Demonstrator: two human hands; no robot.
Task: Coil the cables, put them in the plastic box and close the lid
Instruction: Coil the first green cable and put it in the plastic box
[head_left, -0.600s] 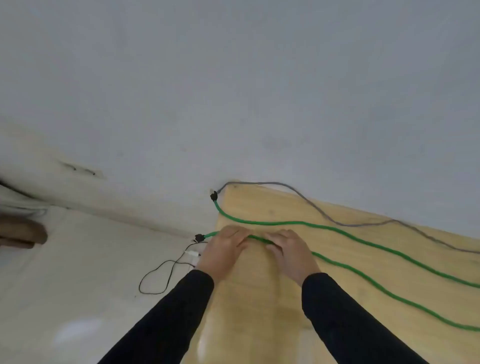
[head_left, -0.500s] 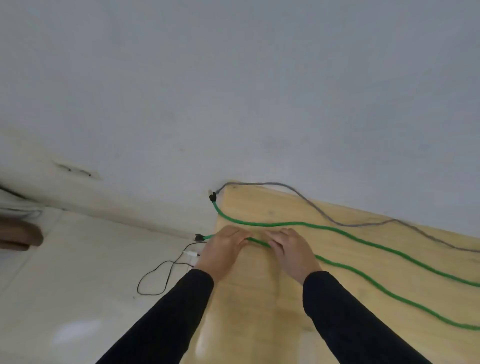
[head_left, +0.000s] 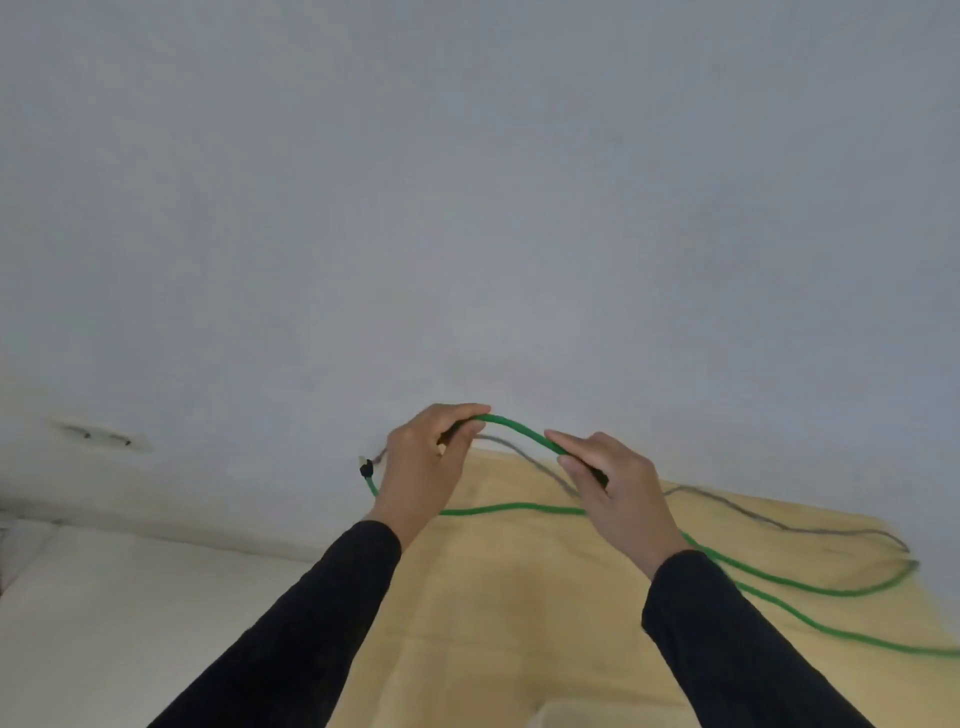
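Left hand (head_left: 423, 470) and right hand (head_left: 615, 486) both pinching green cable (head_left: 519, 429), short arch lifted above table (head_left: 519, 597); rest trailing across table. Looks light, limp, springy; grip near end, feed loops.

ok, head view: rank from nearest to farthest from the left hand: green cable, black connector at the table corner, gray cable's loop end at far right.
1. green cable: pinched in the left hand, arching across to the right hand.
2. black connector: just left of that hand, at the table corner.
3. gray cable loop end: far right edge of the table.
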